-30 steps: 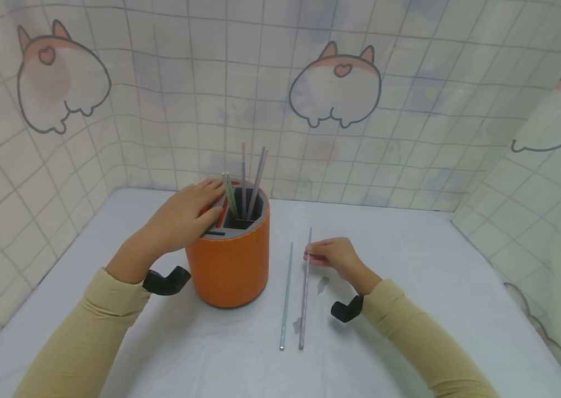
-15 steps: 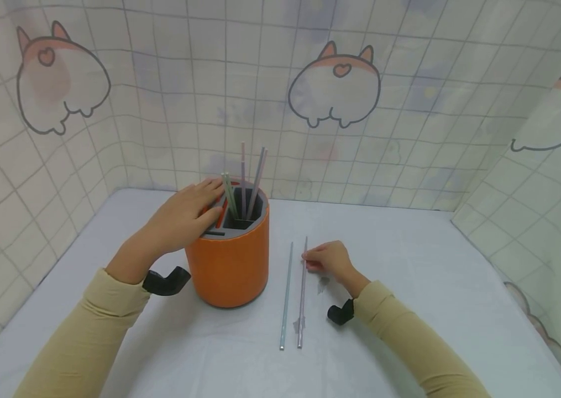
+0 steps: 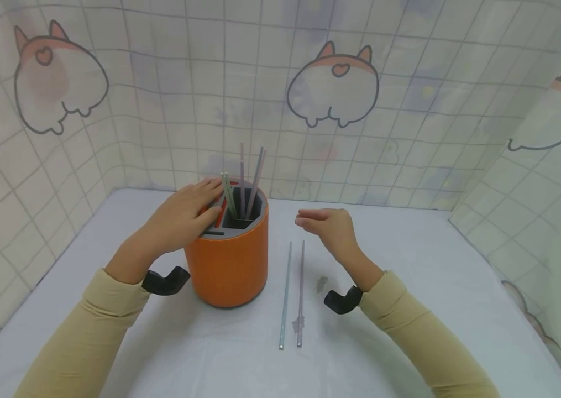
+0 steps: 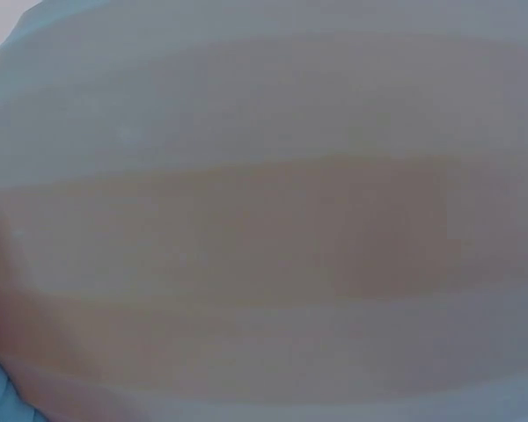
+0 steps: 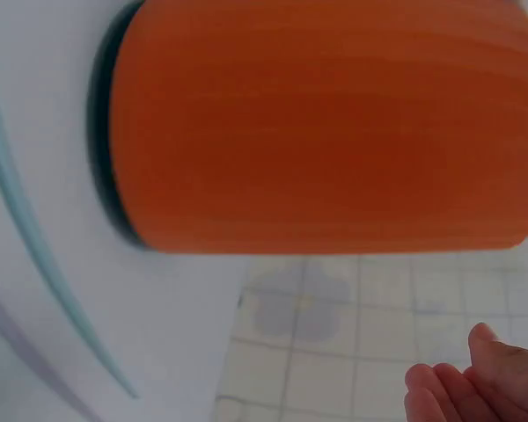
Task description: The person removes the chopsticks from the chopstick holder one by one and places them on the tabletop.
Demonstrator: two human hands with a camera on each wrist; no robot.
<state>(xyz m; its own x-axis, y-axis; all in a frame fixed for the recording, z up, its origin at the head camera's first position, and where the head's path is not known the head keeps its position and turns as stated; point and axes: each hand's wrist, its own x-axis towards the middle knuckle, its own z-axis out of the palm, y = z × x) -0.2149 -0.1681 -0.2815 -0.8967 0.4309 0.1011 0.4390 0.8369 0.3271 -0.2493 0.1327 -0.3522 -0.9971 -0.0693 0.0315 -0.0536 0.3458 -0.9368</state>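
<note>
An orange round holder (image 3: 227, 268) with grey dividers stands on the table, and its side fills much of the right wrist view. My left hand (image 3: 183, 218) rests on its top, fingers lying across the left part. Thin green sticks (image 3: 229, 193) and pinkish-purple sticks (image 3: 256, 182) stand in the compartment beside the thumb. Right of the holder, a pale blue stick (image 3: 286, 296) and a lilac stick (image 3: 301, 287) lie side by side, chopstick-like and slim. My right hand (image 3: 332, 226) hovers beyond the lilac stick's far end, fingers extended and holding nothing.
Small grey patches mark the white tabletop (image 3: 409, 254), one under the lilac stick and one to its right. A grid-patterned curtain (image 3: 240, 66) with dog drawings encloses the back and sides. Each wrist wears a black camera mount (image 3: 166, 281). The left wrist view is mostly blurred.
My right hand has let go of the lilac stick, which now lies beside the blue one, and has risen away from it. My left hand has stayed on the holder.
</note>
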